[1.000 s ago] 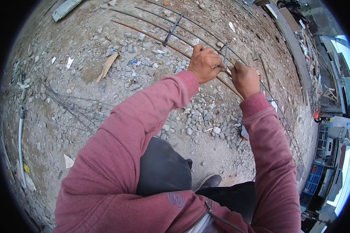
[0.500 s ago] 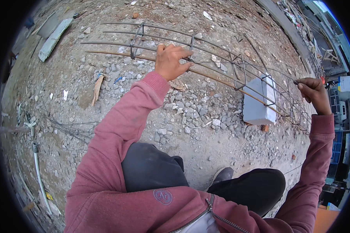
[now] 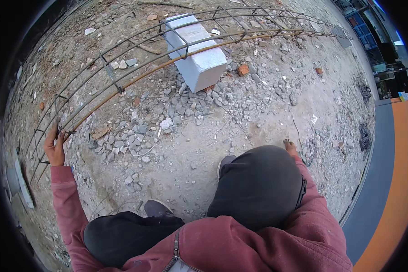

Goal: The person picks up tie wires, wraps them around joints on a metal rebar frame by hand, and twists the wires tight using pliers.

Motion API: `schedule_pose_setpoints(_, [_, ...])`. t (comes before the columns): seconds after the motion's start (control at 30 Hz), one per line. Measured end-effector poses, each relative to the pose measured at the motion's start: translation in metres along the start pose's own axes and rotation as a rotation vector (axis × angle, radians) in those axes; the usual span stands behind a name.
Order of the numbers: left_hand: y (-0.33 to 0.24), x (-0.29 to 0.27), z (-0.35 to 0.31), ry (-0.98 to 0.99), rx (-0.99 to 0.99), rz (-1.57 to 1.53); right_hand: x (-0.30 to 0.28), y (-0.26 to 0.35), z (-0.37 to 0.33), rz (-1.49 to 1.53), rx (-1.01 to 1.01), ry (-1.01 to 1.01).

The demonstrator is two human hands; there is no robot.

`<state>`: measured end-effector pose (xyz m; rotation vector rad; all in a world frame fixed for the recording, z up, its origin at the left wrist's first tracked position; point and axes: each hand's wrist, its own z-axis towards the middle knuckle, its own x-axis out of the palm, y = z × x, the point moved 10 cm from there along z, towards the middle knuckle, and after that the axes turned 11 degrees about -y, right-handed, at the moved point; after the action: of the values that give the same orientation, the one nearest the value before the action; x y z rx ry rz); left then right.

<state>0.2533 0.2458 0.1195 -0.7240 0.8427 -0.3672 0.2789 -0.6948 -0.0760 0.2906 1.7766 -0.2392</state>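
Observation:
A long rebar cage (image 3: 141, 77) of thin bars and square stirrups stretches across the far side, curving from left to upper right. It rests over a white block (image 3: 209, 62) on the gravel. At its left end, my left hand (image 3: 56, 147) has its thumb and fingers closed on the cage beside a stirrup. My right hand (image 3: 291, 147) is low over the ground past my bent right knee, which hides part of it. Its fingers look bunched; what they hold, if anything, is too small to make out. A thin dark wire (image 3: 297, 129) lies near it.
Grey gravel (image 3: 145, 131) and broken brick (image 3: 243, 70) lie around the block. Dark wire bundles (image 3: 365, 137) sit at the right, before a grey and orange surface (image 3: 385, 181). A pale board (image 3: 23, 183) lies at far left. My feet are close together in front.
My view has turned right along the cage. My right hand has dropped from a raised wire end to near the ground by my knee. My left hand stays at the cage.

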Motion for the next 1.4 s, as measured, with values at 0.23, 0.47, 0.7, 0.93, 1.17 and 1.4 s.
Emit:
schedule_pose_setpoints(0.23, [0.007, -0.010, 0.007, 0.064, -0.091, 0.002, 0.028, -0.003, -0.030, -0.016, 0.121, -0.210])
schedule_pose_setpoints(0.47, [-0.008, -0.002, 0.007, 0.114, -0.271, 0.229, 0.042, -0.110, -0.038, -0.062, 0.574, 0.038])
schedule_pose_setpoints(0.7, [-0.052, -0.007, -0.003, -0.066, -0.074, 0.159, 0.080, -0.098, 0.016, 0.073, 0.415, 0.011])
schedule_pose_setpoints(0.93, [-0.076, -0.014, -0.006, -0.164, 0.158, 0.330, -0.004, 0.005, 0.056, 0.651, 0.318, -0.065])
schedule_pose_setpoints(1.17, [-0.065, -0.021, -0.021, -0.314, 0.186, 0.308, -0.308, 0.348, -0.011, 1.039, -0.627, 0.004])
schedule_pose_setpoints(1.4, [-0.066, -0.018, -0.025, -0.308, 0.302, 0.354, -0.374, 0.657, -0.264, -0.330, -1.601, -1.020])
